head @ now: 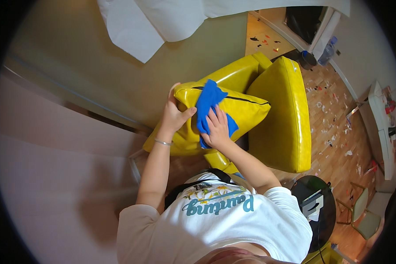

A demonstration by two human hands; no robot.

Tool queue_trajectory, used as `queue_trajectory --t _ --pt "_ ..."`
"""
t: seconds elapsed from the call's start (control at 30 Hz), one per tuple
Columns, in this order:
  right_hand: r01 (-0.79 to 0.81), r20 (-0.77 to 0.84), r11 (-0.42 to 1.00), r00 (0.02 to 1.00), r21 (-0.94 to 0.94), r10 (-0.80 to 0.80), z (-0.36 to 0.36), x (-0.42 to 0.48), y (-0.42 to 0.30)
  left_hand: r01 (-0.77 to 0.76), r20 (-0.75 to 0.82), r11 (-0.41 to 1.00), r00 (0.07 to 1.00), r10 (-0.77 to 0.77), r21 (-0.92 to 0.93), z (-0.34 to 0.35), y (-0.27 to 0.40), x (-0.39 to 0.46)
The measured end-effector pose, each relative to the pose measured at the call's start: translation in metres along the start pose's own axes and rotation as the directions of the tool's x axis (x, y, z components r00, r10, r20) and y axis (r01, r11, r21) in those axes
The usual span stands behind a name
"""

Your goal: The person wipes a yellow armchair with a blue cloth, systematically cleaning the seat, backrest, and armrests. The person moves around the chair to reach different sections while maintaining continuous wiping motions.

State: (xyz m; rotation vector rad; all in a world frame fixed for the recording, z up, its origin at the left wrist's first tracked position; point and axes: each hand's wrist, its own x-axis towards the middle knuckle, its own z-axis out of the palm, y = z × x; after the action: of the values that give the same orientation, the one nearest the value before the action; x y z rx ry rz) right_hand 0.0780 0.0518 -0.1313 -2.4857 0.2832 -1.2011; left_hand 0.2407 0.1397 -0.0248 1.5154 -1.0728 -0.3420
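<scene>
A yellow glossy cushion (247,114) with a dark zip along its edge is tilted up before me. My left hand (177,112) grips its left corner, thumb on the near face and fingers behind. A blue cloth (208,99) lies over the cushion's face and across the zip. My right hand (216,127) presses on the cloth with its fingers bent over it; whether it pinches the fabric is partly hidden. Behind and right of the cushion stands a yellow armchair (232,72), with a thick yellow seat cushion (283,115) upright on its right side.
Scraps of paper litter the wood floor (330,109) at right. A round black table (326,214) bearing papers stands at lower right, near a chair (359,208). A dark bin (307,61) and a large water bottle (327,52) are at upper right. White bedding (135,29) hangs at the top.
</scene>
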Motion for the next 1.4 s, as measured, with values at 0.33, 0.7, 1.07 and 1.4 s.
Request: queue_trajectory --t 0.33,0.7,1.07,1.4 --pt "-0.268 -0.031 0.963 0.963 -0.032 0.267 0.031 -0.072 0.044 0.082 -0.039 0.899 0.997 -0.072 0.43 0.032 0.017 0.031" --pt "0.117 0.355 0.993 0.928 0.014 -0.115 0.012 -0.016 0.003 0.29 -0.152 0.9 0.956 -0.252 0.327 0.002 -0.044 0.039" --pt "-0.206 0.235 0.977 0.949 -0.047 0.211 0.069 0.035 0.029 0.447 -0.506 0.894 0.769 -0.39 -0.009 -0.071 -0.094 -0.01" --pt "0.116 0.328 0.952 0.921 0.285 -0.211 0.162 0.089 -0.019 0.445 -0.583 0.819 0.577 -0.572 -0.362 -0.148 -0.149 -0.075"
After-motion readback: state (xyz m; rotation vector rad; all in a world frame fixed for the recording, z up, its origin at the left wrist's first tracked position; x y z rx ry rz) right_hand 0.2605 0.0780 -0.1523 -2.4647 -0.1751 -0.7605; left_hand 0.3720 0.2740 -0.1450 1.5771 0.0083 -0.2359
